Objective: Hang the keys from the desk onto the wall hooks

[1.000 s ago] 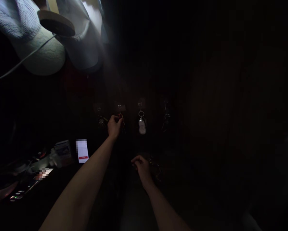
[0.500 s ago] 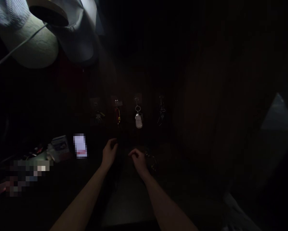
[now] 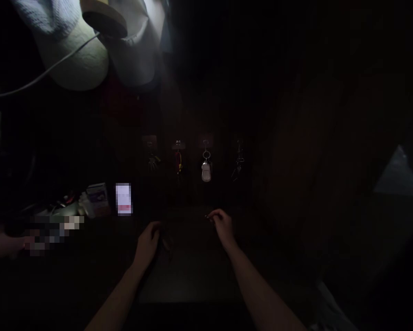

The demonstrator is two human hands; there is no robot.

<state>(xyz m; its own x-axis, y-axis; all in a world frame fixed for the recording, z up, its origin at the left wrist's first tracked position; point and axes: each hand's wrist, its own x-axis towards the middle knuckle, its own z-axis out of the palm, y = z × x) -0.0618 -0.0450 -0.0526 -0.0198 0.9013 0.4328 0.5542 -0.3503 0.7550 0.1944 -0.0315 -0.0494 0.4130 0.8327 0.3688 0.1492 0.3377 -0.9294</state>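
The scene is very dark. My left hand [image 3: 149, 242] is low over a dim grey surface [image 3: 187, 276], its fingers curled inward. A faint dark thing [image 3: 167, 243] shows just right of those fingers; its kind is lost in the dark. Farther right, my right hand [image 3: 223, 226] has thumb and fingers pinched together, and whatever is at the tips is too small to name. Beyond both hands hang a key bunch [image 3: 152, 161], a red and yellow keyring [image 3: 179, 163], a pale key fob on a ring [image 3: 206, 170] and another key bunch [image 3: 238, 168], each from a wall hook.
A lit, pixelated phone-like screen [image 3: 123, 199] stands at left beside a small box [image 3: 98, 197]. Another person's arm [image 3: 2, 241] enters from the left edge, near a pixelated patch. Pale caps or hats [image 3: 77, 64] and a white cord [image 3: 51, 69] hang at upper left.
My hands have moved apart: the left one down and leftward, the right one rightward. A dim chain-like thing beside my right hand no longer shows there. The view has shifted slightly.
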